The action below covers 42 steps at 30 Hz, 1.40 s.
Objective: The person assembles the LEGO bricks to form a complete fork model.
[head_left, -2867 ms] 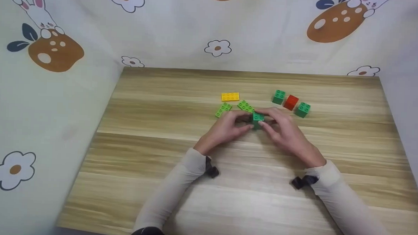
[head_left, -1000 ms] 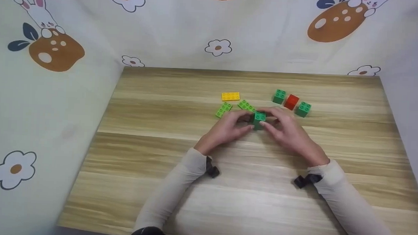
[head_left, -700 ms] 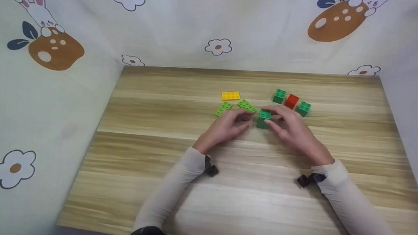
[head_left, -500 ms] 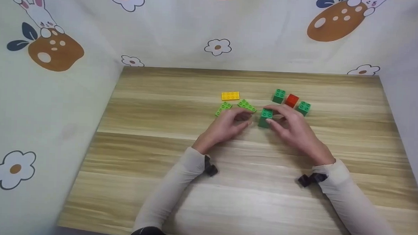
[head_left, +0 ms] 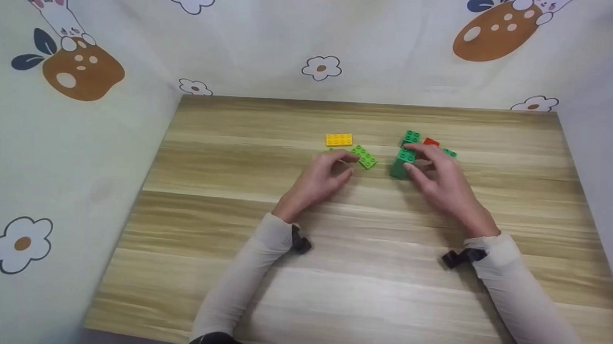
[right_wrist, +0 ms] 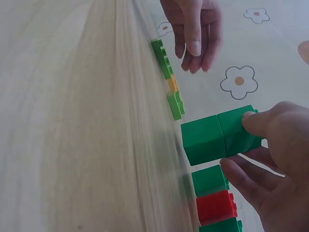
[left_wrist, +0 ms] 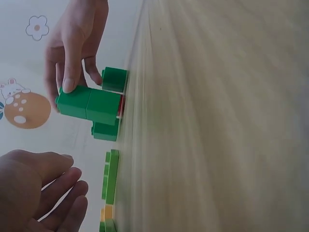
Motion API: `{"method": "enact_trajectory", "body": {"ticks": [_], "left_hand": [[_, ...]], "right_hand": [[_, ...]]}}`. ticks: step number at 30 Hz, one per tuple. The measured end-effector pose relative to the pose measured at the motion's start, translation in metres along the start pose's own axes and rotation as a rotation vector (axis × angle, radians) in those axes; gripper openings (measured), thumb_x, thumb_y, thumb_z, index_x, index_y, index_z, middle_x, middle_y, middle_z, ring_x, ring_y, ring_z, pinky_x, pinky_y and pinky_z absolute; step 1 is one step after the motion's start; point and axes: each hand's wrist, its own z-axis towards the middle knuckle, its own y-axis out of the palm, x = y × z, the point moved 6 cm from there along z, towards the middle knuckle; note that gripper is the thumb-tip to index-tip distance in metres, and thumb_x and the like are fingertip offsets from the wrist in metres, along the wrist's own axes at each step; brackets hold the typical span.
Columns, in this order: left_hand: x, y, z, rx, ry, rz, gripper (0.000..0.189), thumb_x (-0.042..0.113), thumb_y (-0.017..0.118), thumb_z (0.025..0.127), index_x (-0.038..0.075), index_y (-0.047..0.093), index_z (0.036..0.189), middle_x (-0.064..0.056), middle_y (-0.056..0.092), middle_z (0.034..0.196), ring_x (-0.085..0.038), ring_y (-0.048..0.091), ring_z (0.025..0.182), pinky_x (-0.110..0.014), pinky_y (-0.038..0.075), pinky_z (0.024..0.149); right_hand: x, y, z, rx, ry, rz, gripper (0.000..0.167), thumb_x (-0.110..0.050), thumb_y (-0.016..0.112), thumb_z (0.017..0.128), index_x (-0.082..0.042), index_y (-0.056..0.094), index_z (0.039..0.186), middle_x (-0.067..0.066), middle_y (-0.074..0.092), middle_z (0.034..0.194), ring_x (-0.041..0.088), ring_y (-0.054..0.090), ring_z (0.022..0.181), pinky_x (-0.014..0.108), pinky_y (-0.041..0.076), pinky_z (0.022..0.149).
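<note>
A pale wall covering (head_left: 260, 46) (faintly creased in places) fills the top and left of the frame, printed with outlined flowers (head_left: 22, 244). At upper left a rabbit (head_left: 59, 19) peeks over a brown fruit (head_left: 80, 71). The right-hand wall (head_left: 604, 97) looks plain and greyish. Below spreads a wood-grain table (head_left: 209, 152), with a soft pale glare (head_left: 368, 304) at lower centre.

Deep green on the stacked blocks (right_wrist: 222, 137), bright red on the cube (right_wrist: 215, 208), yellow and lime on the flat bricks (head_left: 364, 157)! Tan grain streaks the table (head_left: 363, 298), brown-centred flowers (head_left: 322, 68) dot the pale backdrop (head_left: 260, 41)!
</note>
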Motion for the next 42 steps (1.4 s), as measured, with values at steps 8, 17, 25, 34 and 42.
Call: {"method": "enact_trajectory", "body": {"ticks": [8, 17, 25, 34, 42], "left_hand": [[-0.015, -0.021, -0.007, 0.084, -0.013, 0.081, 0.03, 0.009, 0.078, 0.098, 0.009, 0.076, 0.128, -0.007, 0.077, 0.13, -0.025, 0.068, 0.128, -0.039, 0.052, 0.117], [-0.029, -0.031, -0.012, 0.097, -0.066, 0.113, 0.035, 0.01, 0.082, 0.095, 0.006, 0.075, 0.129, -0.011, 0.076, 0.133, -0.03, 0.065, 0.133, -0.045, 0.048, 0.121], [-0.036, -0.034, -0.015, 0.087, -0.116, 0.127, 0.04, 0.012, 0.086, 0.093, 0.007, 0.073, 0.131, -0.012, 0.072, 0.138, -0.028, 0.065, 0.134, -0.042, 0.05, 0.12], [-0.041, -0.034, -0.017, 0.058, -0.15, 0.104, 0.039, 0.014, 0.083, 0.096, 0.003, 0.074, 0.132, -0.013, 0.076, 0.132, -0.025, 0.07, 0.121, -0.04, 0.06, 0.105], [-0.042, -0.034, -0.017, 0.049, -0.144, 0.077, 0.037, 0.012, 0.083, 0.096, 0.002, 0.074, 0.13, -0.015, 0.076, 0.13, -0.025, 0.072, 0.117, -0.039, 0.062, 0.102]], "right_hand": [[0.0, 0.006, 0.013, 0.045, 0.008, 0.033, 0.045, -0.021, 0.073, 0.106, -0.009, 0.063, 0.147, 0.011, 0.071, 0.136, 0.026, 0.073, 0.122, 0.033, 0.063, 0.099], [-0.003, 0.018, 0.036, 0.058, 0.069, 0.024, 0.043, -0.022, 0.072, 0.106, -0.007, 0.064, 0.146, 0.014, 0.072, 0.132, 0.027, 0.072, 0.117, 0.036, 0.064, 0.098], [-0.001, 0.03, 0.051, 0.034, 0.115, 0.049, 0.045, -0.022, 0.07, 0.107, -0.007, 0.062, 0.148, 0.015, 0.069, 0.139, 0.029, 0.069, 0.127, 0.041, 0.064, 0.102], [0.0, 0.033, 0.054, 0.028, 0.109, 0.009, 0.046, -0.024, 0.071, 0.107, -0.009, 0.061, 0.15, 0.013, 0.069, 0.142, 0.027, 0.069, 0.128, 0.046, 0.062, 0.103], [-0.011, 0.028, 0.046, 0.106, 0.071, -0.007, 0.059, -0.028, 0.078, 0.102, -0.008, 0.056, 0.153, 0.018, 0.063, 0.145, 0.036, 0.065, 0.131, 0.048, 0.063, 0.102]]}}
